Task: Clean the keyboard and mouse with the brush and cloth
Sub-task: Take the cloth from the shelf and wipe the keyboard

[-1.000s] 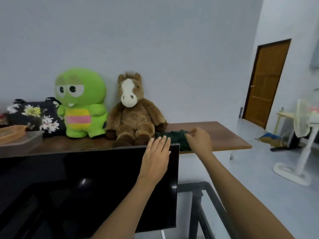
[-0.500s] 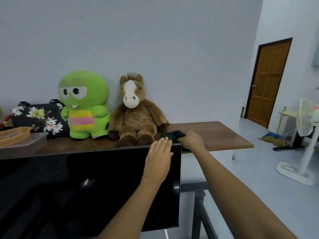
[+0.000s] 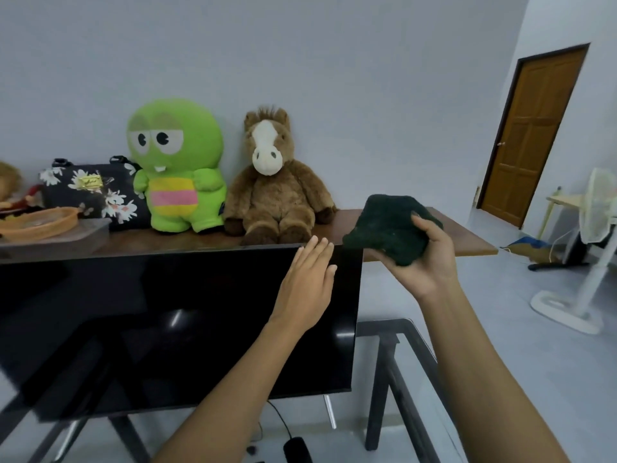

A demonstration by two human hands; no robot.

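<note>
Green cloth point(image 3: 389, 228) is sitting bunched in our right hand point(image 3: 422, 259), which is gripping it at three o'clock of our flat, spread left hand point(image 3: 309, 282) touching the black screen point(image 3: 150, 325). The gold tag on the flowery bag point(image 3: 90, 190) is too blurry for us to read.

This is a room in somebody's home, lived-in and a bit cluttered. A wooden shelf point(image 3: 467, 238) along the pale wall carries two plush toys, a green one point(image 3: 177, 165) and a brown horse point(image 3: 273, 185), beside a floral bag point(image 3: 90, 192) and an orange dish point(image 3: 36, 222). A dark screen point(image 3: 167, 322) stands in front of it on a glass table point(image 3: 420, 349). Off to the right there is a panelled wooden door point(image 3: 531, 135), a pedestal fan point(image 3: 597, 222) and a small table point(image 3: 564, 202) on the plain grey floor.
</note>
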